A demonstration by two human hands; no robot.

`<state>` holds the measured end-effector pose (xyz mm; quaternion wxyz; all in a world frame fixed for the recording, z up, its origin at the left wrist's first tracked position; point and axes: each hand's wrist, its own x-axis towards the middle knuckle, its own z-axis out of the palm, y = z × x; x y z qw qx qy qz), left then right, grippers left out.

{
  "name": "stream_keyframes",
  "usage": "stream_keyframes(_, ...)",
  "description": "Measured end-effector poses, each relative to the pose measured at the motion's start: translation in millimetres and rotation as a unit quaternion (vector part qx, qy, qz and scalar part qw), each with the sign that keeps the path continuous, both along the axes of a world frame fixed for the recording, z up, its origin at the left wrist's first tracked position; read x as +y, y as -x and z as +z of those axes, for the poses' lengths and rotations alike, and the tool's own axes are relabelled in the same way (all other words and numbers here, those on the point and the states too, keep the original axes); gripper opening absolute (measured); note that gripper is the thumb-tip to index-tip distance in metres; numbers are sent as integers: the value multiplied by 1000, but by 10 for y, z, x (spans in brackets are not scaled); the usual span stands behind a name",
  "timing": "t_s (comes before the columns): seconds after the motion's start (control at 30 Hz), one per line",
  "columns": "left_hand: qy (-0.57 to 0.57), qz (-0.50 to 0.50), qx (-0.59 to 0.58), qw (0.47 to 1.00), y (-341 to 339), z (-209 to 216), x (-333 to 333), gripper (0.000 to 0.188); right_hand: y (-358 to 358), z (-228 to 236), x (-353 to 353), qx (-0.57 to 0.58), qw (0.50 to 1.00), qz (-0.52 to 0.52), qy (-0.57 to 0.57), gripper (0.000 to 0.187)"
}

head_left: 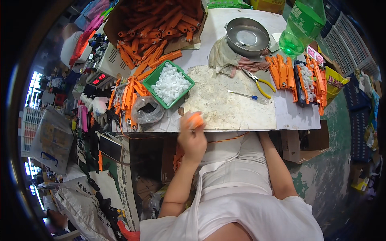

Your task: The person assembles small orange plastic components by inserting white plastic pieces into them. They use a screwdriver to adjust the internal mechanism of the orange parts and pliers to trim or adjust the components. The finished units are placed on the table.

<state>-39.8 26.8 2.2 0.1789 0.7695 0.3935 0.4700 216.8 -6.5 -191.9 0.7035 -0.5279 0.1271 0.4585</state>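
Just over the table's front edge, my left hand (193, 141) is closed around an orange plastic part (196, 120), blurred by motion. My right arm reaches forward to the table edge, where the right hand (263, 135) goes under the tabletop and its fingers are hidden. Beyond the left hand lies a worn, stained work board (219, 102). A green tray (189, 91) full of small white plastic pieces (171, 83) stands to its left. On the board's right side rest yellow-handled pliers (263, 86) and a thin screwdriver (243, 95) with a blue end.
A large box of orange parts (161, 24) spills onto the table at back left. A clear plastic bag (148, 112) sits by the front edge. At the back are a metal pan (247, 36), a rag (223, 56) and a green bottle (299, 30). Orange parts (281, 74) line the right.
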Motion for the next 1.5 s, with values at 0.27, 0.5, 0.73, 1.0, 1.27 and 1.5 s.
stream_keyframes(0.27, 29, -2, -12, 1000, 28, -247, 109, 23, 2, 76, 199, 86, 993, -53, -66, 19)
stream_keyframes(0.5, 343, -196, -412, 821, -80, 196, 19, 35, -67, 154, -81, 137, 982, -66, -113, 19)
stream_keyframes(0.73, 475, -275, -481, 684, -186, 112, 17, 37, -407, -296, -1139, 130, 984, 24, -116, 16)
stream_keyframes(1.0, 491, -293, -408, 712, -519, 152, -132, 39, 541, 1863, -1108, -570, 776, 265, -48, 19)
stream_keyframes(1.27, 407, -224, -385, 798, -657, 325, -155, 36, 680, 2221, -398, -807, 540, 228, -70, 41)
stream_keyframes(1.5, 414, -184, -378, 807, -644, 306, -51, 35, 728, 2192, -219, -818, 519, 239, -68, 29)
